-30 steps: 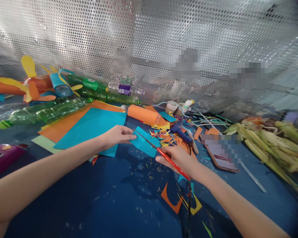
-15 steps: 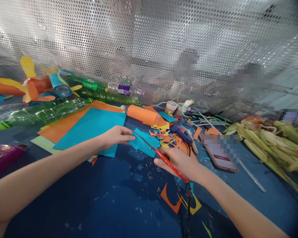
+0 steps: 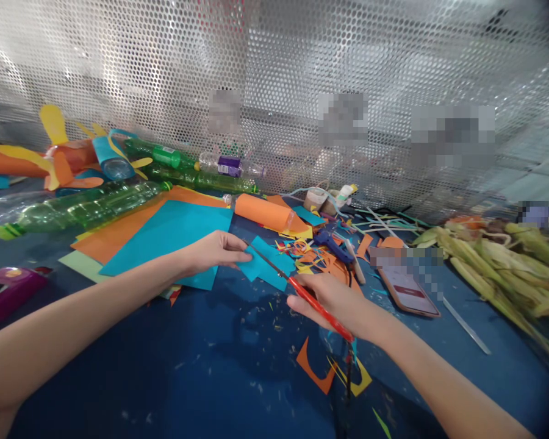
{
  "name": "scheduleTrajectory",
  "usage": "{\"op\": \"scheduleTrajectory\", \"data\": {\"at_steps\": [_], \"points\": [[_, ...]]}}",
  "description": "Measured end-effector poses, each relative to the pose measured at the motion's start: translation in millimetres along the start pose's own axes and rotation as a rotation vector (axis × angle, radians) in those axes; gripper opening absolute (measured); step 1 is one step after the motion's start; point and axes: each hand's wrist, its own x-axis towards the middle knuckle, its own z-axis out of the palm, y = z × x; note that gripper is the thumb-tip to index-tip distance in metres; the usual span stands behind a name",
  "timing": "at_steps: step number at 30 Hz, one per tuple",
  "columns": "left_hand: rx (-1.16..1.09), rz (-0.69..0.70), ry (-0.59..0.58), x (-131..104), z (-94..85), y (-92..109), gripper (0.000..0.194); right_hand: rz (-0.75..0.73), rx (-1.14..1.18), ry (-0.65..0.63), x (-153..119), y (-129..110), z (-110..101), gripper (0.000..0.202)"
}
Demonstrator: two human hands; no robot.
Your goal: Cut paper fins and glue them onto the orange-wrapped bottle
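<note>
1. Across my head view, a perforated metal screen [image 3: 265,55] stands behind a blue table [image 3: 132,366].
2. On the left side of the table I see a large blue sheet [image 3: 169,228] overlapping an orange sheet [image 3: 96,239]; a clear green bottle [image 3: 91,207] lies on its side beyond them.
3. To the far right sits a pile of corn husks [image 3: 498,268], with a phone [image 3: 407,289] lying face up between it and my right hand [image 3: 333,299].
4. An orange-wrapped bottle [image 3: 263,212] lies beyond my hands, near the middle.
5. My right hand is closed around the red handles of the scissors [image 3: 304,291], whose blades point up and to the left.
6. My left hand [image 3: 219,249] has its thumb and fingers pinched shut on the left end of a small blue paper [image 3: 271,275], held out between both hands.
7. The blades lie along that paper; from here they look nearly closed, though the view is too small for me to be sure.
8. Just beyond the right hand lies a blue glue gun [image 3: 332,244], among cut paper scraps [image 3: 302,247].
9. Nearer me, an orange offcut [image 3: 315,371] lies beside a yellow offcut [image 3: 362,383].
</note>
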Motion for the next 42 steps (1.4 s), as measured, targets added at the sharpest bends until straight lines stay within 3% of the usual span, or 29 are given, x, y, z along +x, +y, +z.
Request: {"op": "scheduleTrajectory", "data": {"at_steps": [15, 18, 21, 24, 27, 29, 32, 34, 37, 42], "points": [[-0.093, -0.073, -0.032, 6, 1.9, -11, 0.020, 0.090, -0.025, -0.006, 10, 3, 6, 0.045], [-0.103, -0.101, 0.082, 6, 1.8, -12, 0.019, 0.122, -0.098, 0.053, 7, 10, -3, 0.042], [-0.181, -0.021, 0.260, 8, 0.1, -12, 0.018, 0.241, -0.267, 0.118, 2, 23, -13, 0.039], [-0.287, 0.041, 0.302, 10, 0.1, -12, 0.017, 0.410, -0.475, 0.080, -1, 35, -17, 0.038], [-0.345, 0.014, 0.187, 6, 10.4, -11, 0.017, 0.561, -0.605, 0.056, -3, 38, -14, 0.033], [-0.310, -0.021, 0.049, -1, 26.4, -11, 0.019, 0.546, -0.660, 0.115, -2, 34, -11, 0.028], [-0.177, -0.005, -0.180, -17, 58.8, -12, 0.018, 0.285, -0.562, 0.317, 3, 21, -4, 0.016], [-0.117, 0.026, -0.324, -29, 77.6, -15, 0.021, 0.030, -0.314, 0.395, 11, 12, 5, 0.013], [-0.100, 0.062, -0.400, -39, 91.2, -20, 0.024, -0.160, -0.078, 0.378, 28, 5, 23, 0.013], [-0.137, 0.082, -0.432, -42, 87.4, -24, 0.027, -0.067, -0.018, 0.348, 59, 5, 40, 0.020]]}}
